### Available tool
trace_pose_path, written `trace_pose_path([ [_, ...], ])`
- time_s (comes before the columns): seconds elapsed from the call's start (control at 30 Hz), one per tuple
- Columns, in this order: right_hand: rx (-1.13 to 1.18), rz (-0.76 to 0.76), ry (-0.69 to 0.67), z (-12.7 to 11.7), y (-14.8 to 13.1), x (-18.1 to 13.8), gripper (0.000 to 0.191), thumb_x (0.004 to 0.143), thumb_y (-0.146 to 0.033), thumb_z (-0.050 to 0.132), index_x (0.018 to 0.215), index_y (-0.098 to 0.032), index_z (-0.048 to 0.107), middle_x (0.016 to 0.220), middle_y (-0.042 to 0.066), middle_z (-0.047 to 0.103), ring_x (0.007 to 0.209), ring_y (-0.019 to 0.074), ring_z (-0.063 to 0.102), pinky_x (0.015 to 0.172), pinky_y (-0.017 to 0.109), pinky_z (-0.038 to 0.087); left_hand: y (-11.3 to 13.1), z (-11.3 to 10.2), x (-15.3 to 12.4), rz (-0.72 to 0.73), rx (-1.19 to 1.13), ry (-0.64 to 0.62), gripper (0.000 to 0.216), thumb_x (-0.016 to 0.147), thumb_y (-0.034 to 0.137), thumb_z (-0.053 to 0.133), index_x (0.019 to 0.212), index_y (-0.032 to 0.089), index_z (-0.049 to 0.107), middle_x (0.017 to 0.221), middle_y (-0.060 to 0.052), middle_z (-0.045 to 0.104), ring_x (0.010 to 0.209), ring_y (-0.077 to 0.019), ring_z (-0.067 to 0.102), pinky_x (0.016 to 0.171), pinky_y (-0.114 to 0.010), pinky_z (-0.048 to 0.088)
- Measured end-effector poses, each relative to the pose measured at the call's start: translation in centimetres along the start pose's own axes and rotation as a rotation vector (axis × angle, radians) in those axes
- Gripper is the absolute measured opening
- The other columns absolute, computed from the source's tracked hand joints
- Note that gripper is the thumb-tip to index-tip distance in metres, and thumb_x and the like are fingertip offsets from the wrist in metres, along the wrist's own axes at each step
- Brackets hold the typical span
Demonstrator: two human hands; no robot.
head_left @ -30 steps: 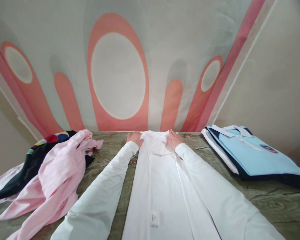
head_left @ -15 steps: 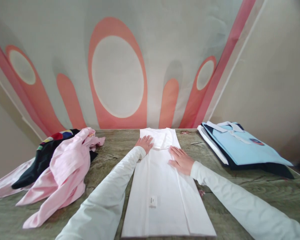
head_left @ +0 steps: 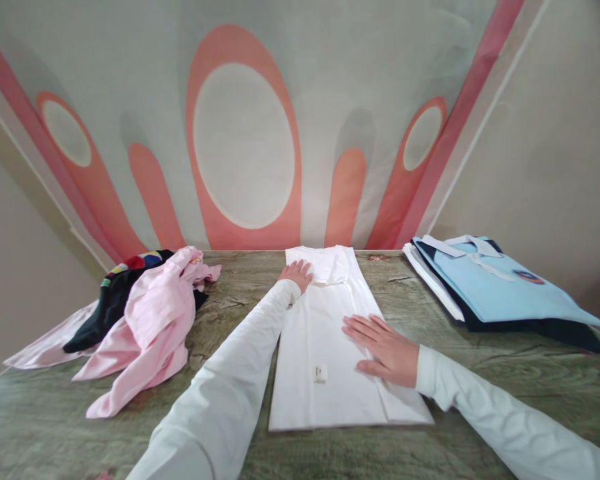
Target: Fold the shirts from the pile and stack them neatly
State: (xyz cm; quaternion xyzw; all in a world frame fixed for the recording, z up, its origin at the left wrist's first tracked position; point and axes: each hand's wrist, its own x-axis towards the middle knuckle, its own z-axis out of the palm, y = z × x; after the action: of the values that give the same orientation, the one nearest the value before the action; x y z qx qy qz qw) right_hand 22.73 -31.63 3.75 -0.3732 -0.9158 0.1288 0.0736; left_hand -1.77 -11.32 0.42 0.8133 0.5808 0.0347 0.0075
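A white shirt [head_left: 325, 333] lies lengthwise on the table, its sides folded inward into a long panel. A small label [head_left: 320, 373] shows on its lower half. My left hand [head_left: 297, 274] rests flat on the far left part of the shirt, fingers stretched out. Lower down, my right hand [head_left: 383, 350] lies flat across the right folded side, fingers extended and thumb apart. Neither hand grips the cloth; both press on its surface. Beneath the palms the fabric is hidden.
To the left, a loose heap holds a pink garment [head_left: 155, 320] and a black garment [head_left: 110, 307] with coloured patches. On the right lies a stack of folded clothes, a light blue shirt [head_left: 505, 280] on top. A patterned wall [head_left: 315, 133] stands behind the wooden table [head_left: 240, 293].
My right hand has slid along the shirt toward me, away from its far end. My left hand stays near the far left edge. The camera view has shifted slightly.
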Motion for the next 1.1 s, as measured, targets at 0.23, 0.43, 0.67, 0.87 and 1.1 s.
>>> trace_pose_path([
  [0.23,0.023,0.117,0.025,-0.8,4.7,-0.4,0.048,0.086,-0.035,0.032,0.133,-0.028,0.032,0.138,0.001,0.032,0.129,0.0185,0.022,0.105,0.044,0.012,-0.2,0.5,0.0,-0.081,-0.032,0.024,0.054,0.087,0.050,0.021,0.134,0.023,0.026,0.143,-0.006,0.019,0.129,-0.0263,0.019,0.102,-0.045,0.018],
  [0.43,0.131,0.138,0.179,-1.5,1.6,0.8,0.032,0.080,-0.027,0.044,0.108,-0.020,0.056,0.111,0.008,0.057,0.109,0.0214,0.046,0.095,0.039,0.032,-2.1,0.1,-0.8,0.007,-0.045,0.043,0.044,0.089,0.036,0.030,0.129,0.019,0.037,0.139,-0.004,0.031,0.127,-0.0157,0.026,0.103,-0.031,0.022],
  [0.67,0.312,0.199,0.182,0.6,-4.2,2.5,0.033,0.077,-0.025,0.051,0.109,-0.017,0.049,0.078,0.003,0.056,0.075,0.0171,0.051,0.071,0.030,0.040,-2.7,0.4,-1.0,0.016,-0.032,0.098,0.044,0.088,0.036,0.029,0.127,0.019,0.041,0.138,-0.004,0.034,0.127,-0.0174,0.026,0.104,-0.034,0.023],
  [0.87,0.337,0.280,0.134,1.0,-5.6,1.8,0.050,0.075,-0.032,0.055,0.121,-0.020,0.041,0.078,0.002,0.059,0.074,0.0188,0.052,0.068,0.030,0.037,-2.7,0.7,-1.0,0.015,-0.027,0.118,0.045,0.088,0.037,0.028,0.127,0.019,0.040,0.138,-0.003,0.033,0.127,-0.0169,0.026,0.103,-0.032,0.023],
  [1.1,0.473,0.291,0.157,1.3,-5.4,1.7,0.042,0.072,-0.019,0.051,0.114,-0.023,0.046,0.072,-0.002,0.056,0.063,0.0145,0.049,0.062,0.027,0.037,-2.7,0.8,-0.9,0.003,-0.019,0.131,0.045,0.088,0.039,0.029,0.128,0.020,0.040,0.138,-0.004,0.032,0.127,-0.0182,0.027,0.103,-0.032,0.024],
])
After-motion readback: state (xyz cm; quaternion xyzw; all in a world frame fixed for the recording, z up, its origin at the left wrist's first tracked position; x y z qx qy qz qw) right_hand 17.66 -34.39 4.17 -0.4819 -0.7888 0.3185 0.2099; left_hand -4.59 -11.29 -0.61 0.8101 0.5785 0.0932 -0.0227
